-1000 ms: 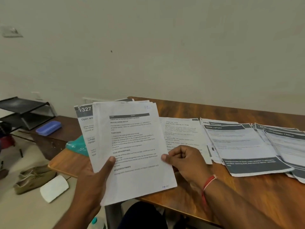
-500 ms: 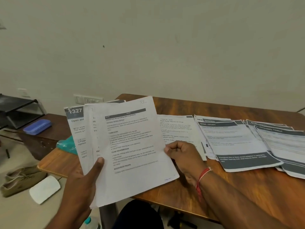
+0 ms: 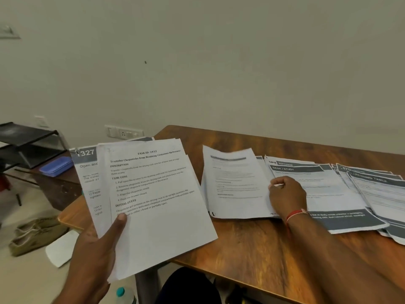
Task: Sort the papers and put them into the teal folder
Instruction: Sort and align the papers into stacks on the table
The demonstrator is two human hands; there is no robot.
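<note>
My left hand [image 3: 94,249] grips a fanned stack of printed papers [image 3: 157,205] above the table's near left corner, thumb on the top sheet, which is headed "TASK ID 2412". My right hand [image 3: 287,196] pinches the right edge of a single white sheet [image 3: 232,183], which lies slightly curled on a pile of white sheets on the wooden table [image 3: 252,242]. To the right lie overlapping piles of dark-headed sheets [image 3: 328,200] and more at the far right [image 3: 381,194]. The held stack hides the teal folder.
Left of the table stands a low dark side table [image 3: 59,189] with a blue box [image 3: 57,166], and a black rack [image 3: 26,141] behind it. Shoes [image 3: 35,235] and a white cloth [image 3: 61,249] lie on the floor. A teal-capped bottle [image 3: 121,292] stands below.
My right hand has pulled the top sheet off the held stack and carried it right onto the white pile on the table. A new top sheet now shows in my left hand.
</note>
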